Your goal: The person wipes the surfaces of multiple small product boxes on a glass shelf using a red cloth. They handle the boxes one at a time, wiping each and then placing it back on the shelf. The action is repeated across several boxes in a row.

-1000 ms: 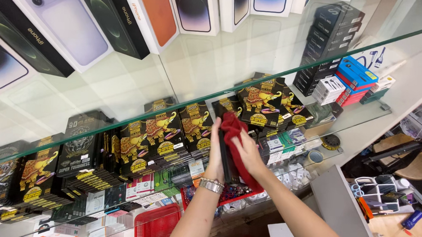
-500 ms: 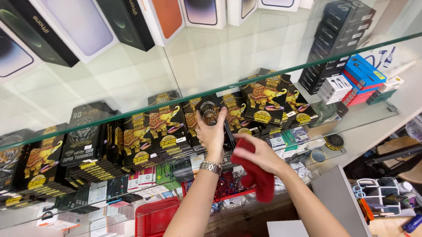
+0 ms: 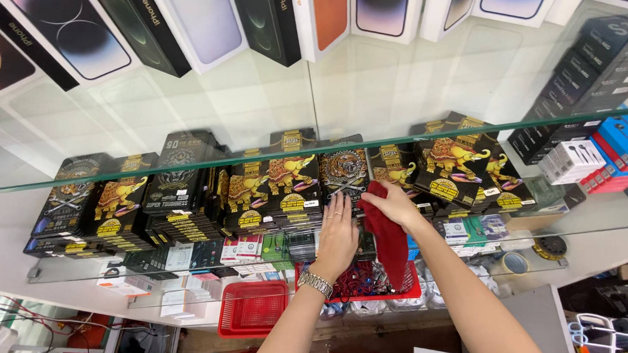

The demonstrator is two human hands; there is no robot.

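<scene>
My left hand [image 3: 337, 234], with a metal watch on the wrist, lies flat on a stack of black and gold packaged boxes [image 3: 295, 197] on the middle glass shelf. Its fingertips touch a black box with a tiger picture [image 3: 344, 169]. My right hand [image 3: 397, 203] is just to the right, closed on a red cloth [image 3: 390, 247] that hangs down from it. The cloth's top edge touches the tiger box. Further rows of the same black boxes [image 3: 126, 203] stretch left and others [image 3: 463, 165] to the right.
A glass shelf edge [image 3: 187, 169] crosses in front of the boxes. Phone boxes [image 3: 194, 16] stand on the shelf above. Blue, red and white small boxes [image 3: 597, 157] sit at right. Red baskets [image 3: 254, 308] and tape rolls [image 3: 549, 247] are on the lower shelf.
My left hand lifted a black box off the stack, then set it back down and now lies flat on it. My right hand swung the red cloth down, then back up to the boxes.
</scene>
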